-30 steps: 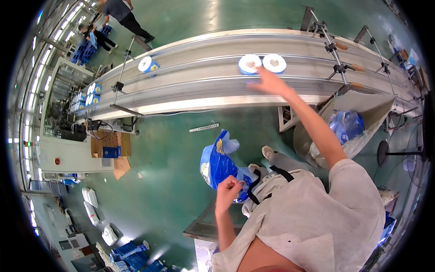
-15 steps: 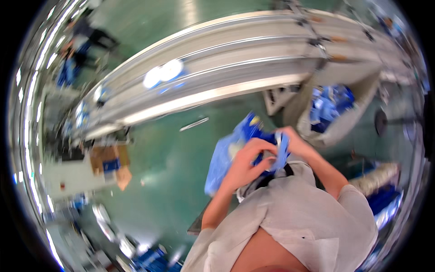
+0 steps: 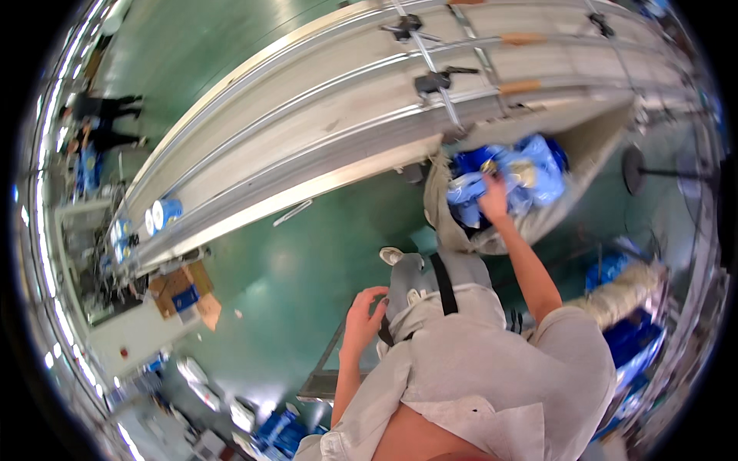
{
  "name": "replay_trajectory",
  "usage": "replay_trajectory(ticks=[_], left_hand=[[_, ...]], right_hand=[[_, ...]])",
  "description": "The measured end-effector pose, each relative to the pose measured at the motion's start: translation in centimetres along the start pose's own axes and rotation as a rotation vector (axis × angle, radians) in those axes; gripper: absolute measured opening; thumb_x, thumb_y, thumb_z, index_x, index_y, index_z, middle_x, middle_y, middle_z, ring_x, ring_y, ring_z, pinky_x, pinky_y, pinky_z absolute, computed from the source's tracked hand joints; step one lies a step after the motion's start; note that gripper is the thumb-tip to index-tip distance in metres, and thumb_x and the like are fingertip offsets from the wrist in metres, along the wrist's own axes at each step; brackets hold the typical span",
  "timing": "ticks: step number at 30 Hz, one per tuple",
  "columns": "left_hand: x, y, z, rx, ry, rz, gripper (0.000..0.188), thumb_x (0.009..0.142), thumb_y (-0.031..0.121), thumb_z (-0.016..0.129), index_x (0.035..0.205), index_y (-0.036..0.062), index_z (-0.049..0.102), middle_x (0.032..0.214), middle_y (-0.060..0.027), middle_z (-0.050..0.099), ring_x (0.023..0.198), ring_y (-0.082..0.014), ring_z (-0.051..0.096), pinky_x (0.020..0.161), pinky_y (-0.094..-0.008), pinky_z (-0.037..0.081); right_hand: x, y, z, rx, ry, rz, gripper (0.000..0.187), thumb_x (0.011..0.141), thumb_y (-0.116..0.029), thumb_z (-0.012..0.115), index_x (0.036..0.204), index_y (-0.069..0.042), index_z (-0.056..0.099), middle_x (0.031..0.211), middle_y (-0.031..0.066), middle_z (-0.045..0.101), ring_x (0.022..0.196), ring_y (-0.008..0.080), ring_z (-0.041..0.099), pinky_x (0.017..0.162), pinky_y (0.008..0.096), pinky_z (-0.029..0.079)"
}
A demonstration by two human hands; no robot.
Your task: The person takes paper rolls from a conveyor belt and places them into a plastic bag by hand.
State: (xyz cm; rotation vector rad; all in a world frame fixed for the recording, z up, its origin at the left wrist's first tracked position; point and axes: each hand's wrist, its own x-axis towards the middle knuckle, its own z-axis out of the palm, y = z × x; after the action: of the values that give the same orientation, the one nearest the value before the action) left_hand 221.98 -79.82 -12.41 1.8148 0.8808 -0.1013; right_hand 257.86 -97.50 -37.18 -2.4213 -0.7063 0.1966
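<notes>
My right hand (image 3: 494,200) reaches into a large beige sack (image 3: 440,201), its fingers closed on a crumpled blue plastic bag (image 3: 469,188) with a yellow patch near the fingertips. The fingertips are partly lost among the folds. More blue plastic bags (image 3: 542,173), light and dark, lie heaped around it in the sack. My left hand (image 3: 363,319) hangs at my left side by my thigh, with nothing in it and its fingers bent but apart.
A long pale conveyor (image 3: 307,123) with metal rails and black clamps (image 3: 434,82) runs behind the sack. Blue-and-white rolls (image 3: 163,213) sit at its left end. A cardboard box (image 3: 184,292) stands left; blue packs (image 3: 280,434) lie lower left. Two people are far left.
Both hands were together on a blue plastic bag before my body. My right hand has moved right into the sack; my left has let go and dropped to my side. The view has shifted.
</notes>
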Motion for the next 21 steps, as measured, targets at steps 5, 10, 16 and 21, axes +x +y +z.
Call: replay_trajectory(ticks=[5, 10, 16, 21], left_hand=[[-3.7, -0.3, 2.7, -0.020, 0.084, -0.343, 0.027, 0.095, 0.013, 0.062, 0.121, 0.0072, 0.064, 0.119, -0.0129, 0.066, 0.114, -0.0306, 0.062, 0.097, -0.0375, 0.049], [-9.3, -1.7, 6.5, -0.023, 0.190, -0.490, 0.027, 0.100, 0.025, 0.056, 0.120, 0.0076, 0.064, 0.115, -0.0117, 0.069, 0.110, -0.0299, 0.065, 0.095, -0.0381, 0.051], [-11.3, -3.2, 9.1, -0.139, 0.280, -0.540, 0.028, 0.100, 0.028, 0.054, 0.118, 0.0092, 0.063, 0.113, -0.0114, 0.070, 0.109, -0.0310, 0.065, 0.094, -0.0408, 0.051], [-13.9, -2.1, 11.9, -0.152, 0.557, -0.437, 0.027, 0.097, 0.029, 0.057, 0.115, 0.0096, 0.063, 0.112, -0.0122, 0.068, 0.108, -0.0348, 0.063, 0.092, -0.0443, 0.051]], right_hand=[[1.3, 6.8, 10.2, -0.356, -1.017, -0.387, 0.059, 0.091, -0.045, 0.059, 0.145, -0.023, 0.051, 0.116, 0.0206, 0.069, 0.107, 0.0425, 0.065, 0.103, 0.0591, 0.040], [11.2, 12.8, 11.7, -0.715, -1.147, -0.371, 0.048, 0.092, -0.048, 0.057, 0.131, -0.020, 0.062, 0.121, 0.0190, 0.066, 0.115, 0.0387, 0.061, 0.107, 0.0558, 0.036], [15.0, 8.7, 12.7, -0.803, -0.933, -0.455, 0.045, 0.094, -0.045, 0.056, 0.127, -0.016, 0.063, 0.113, 0.0195, 0.066, 0.110, 0.0398, 0.062, 0.103, 0.0561, 0.039], [8.2, 1.5, 9.8, -0.683, -0.988, -0.838, 0.042, 0.095, -0.041, 0.055, 0.124, -0.012, 0.064, 0.106, 0.0199, 0.067, 0.106, 0.0408, 0.062, 0.100, 0.0562, 0.042]])
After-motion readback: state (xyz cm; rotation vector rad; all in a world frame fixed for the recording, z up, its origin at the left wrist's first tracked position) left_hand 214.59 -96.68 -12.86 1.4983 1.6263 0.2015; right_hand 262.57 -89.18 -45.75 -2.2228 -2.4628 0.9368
